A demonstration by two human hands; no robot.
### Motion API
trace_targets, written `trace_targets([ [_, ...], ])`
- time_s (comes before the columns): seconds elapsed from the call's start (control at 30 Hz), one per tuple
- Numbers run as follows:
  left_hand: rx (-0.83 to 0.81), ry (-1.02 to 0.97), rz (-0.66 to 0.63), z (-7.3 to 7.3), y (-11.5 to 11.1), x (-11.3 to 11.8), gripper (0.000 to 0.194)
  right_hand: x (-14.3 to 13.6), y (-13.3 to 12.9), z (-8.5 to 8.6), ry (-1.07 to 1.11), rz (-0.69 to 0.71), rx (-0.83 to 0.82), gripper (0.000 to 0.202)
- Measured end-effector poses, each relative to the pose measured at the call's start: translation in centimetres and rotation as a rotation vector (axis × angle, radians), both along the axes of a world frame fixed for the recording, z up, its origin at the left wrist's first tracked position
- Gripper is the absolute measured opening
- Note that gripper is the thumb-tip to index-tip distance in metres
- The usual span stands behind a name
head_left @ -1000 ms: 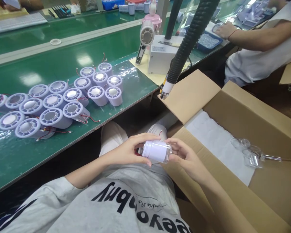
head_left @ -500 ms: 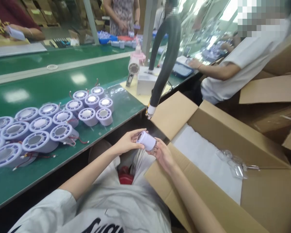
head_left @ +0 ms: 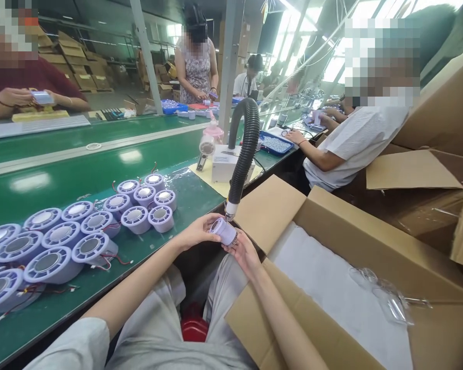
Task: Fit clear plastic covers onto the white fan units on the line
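Observation:
Above my lap, my left hand (head_left: 201,230) grips the upper left end of a lilac cylindrical housing (head_left: 224,231). My right hand (head_left: 245,253) holds the lower right end, where a clear part shows. Right over the housing is the white tip (head_left: 230,209) of a black corrugated hose (head_left: 247,149); whether they touch I cannot tell. To the left, several lilac housings with round silver discs (head_left: 62,234) stand on the green table (head_left: 139,272), red wires trailing from some.
An open carton (head_left: 351,231) at my right holds a white sheet (head_left: 316,272) and clear plastic pieces (head_left: 389,298). A white box (head_left: 226,164) stands behind the hose tip. People sit or stand across the table and at the right, beside a blue tray (head_left: 275,144).
The view has tilted up, showing more of the room. Both hands have brought the housing up close under the hose tip, still holding it.

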State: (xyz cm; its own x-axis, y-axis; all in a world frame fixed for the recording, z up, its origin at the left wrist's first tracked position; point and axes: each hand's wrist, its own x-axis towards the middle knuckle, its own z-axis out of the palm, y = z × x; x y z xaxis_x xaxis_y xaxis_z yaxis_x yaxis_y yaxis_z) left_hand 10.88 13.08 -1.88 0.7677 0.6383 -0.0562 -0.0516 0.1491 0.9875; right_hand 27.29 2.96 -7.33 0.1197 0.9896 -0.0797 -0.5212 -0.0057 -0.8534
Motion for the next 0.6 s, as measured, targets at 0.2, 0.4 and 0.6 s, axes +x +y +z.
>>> trace_targets([
  [0.2, -0.008, 0.020, -0.076, 0.6, -2.6, -2.5, 0.081, 0.2, -2.3, 1.9, -0.220, 0.068, 0.121, 0.047],
  [0.4, 0.135, 0.063, -0.139, 2.3, -7.9, -5.0, 0.073, 0.6, -8.0, 5.9, -0.712, 0.157, 0.305, 0.040],
  [0.6, 0.246, 0.007, -0.112, 3.7, -10.8, -5.7, 0.075, 0.5, -11.1, 8.0, -0.959, 0.188, 0.384, 0.043],
])
